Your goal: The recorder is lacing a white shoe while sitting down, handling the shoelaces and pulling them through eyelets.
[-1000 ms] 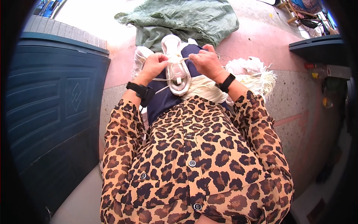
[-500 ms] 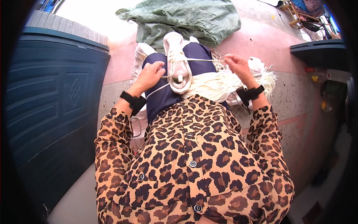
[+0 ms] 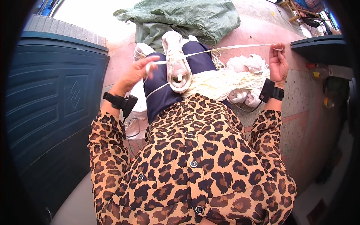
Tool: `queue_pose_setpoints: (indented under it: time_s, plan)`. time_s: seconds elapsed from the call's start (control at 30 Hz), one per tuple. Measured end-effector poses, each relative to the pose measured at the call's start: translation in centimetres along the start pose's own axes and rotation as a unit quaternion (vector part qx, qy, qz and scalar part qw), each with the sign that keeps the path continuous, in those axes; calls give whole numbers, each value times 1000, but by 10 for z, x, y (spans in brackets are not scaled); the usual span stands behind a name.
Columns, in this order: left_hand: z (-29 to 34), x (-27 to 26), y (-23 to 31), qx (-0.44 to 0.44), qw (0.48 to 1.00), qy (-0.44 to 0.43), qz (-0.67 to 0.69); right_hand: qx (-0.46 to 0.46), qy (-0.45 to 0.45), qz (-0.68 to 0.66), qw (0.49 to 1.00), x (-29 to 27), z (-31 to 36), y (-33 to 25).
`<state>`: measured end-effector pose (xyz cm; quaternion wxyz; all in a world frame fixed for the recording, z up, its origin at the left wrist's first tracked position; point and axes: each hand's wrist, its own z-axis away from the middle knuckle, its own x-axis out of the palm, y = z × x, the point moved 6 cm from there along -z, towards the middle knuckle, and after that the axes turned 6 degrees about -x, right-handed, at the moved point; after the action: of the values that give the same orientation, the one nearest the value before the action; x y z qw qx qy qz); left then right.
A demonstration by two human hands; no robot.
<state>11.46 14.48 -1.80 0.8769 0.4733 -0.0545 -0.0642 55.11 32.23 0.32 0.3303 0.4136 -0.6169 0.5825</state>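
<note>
A pale white-pink sneaker (image 3: 179, 73) lies on my lap between my dark-blue trouser legs, its toe pointing away and its heel opening toward me. From its eyelets a cream shoelace (image 3: 232, 47) stretches tight to the right, pinched at its end in my right hand (image 3: 278, 63), which is raised well off to the side. My left hand (image 3: 137, 75), slightly blurred, is just left of the sneaker with the other lace length looped at its fingers. A loose strand of lace also crosses my left thigh. Beside the sneaker, a thick bundle of cream laces (image 3: 213, 84) drapes over my right thigh.
Whitish shoes or cloth (image 3: 243, 65) are heaped beyond my right leg. A green woven sack (image 3: 187, 20) lies on the floor ahead. Dark-blue panelled doors stand at left (image 3: 60, 82) and right (image 3: 318, 47). Wooden-legged furniture (image 3: 292, 11) is at the far right.
My right hand has swung far out to the right, drawing the lace longer and tight. My left hand has moved slightly left and its fingers have loosened somewhat. The sneaker stays in place.
</note>
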Motion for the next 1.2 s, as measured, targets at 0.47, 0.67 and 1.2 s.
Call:
queue_pose_setpoints:
  time_s: [0.47,0.67,1.2]
  plan:
    - [61,-138,40,142,899,349,226,-14,-177,673,718,16,32,125]
    - [2,-21,-5,5,976,209,-65,152,-351,708,593,57,76,223]
    - [-25,27,-37,-15,970,229,-81,18,-460,788,410,66,73,259]
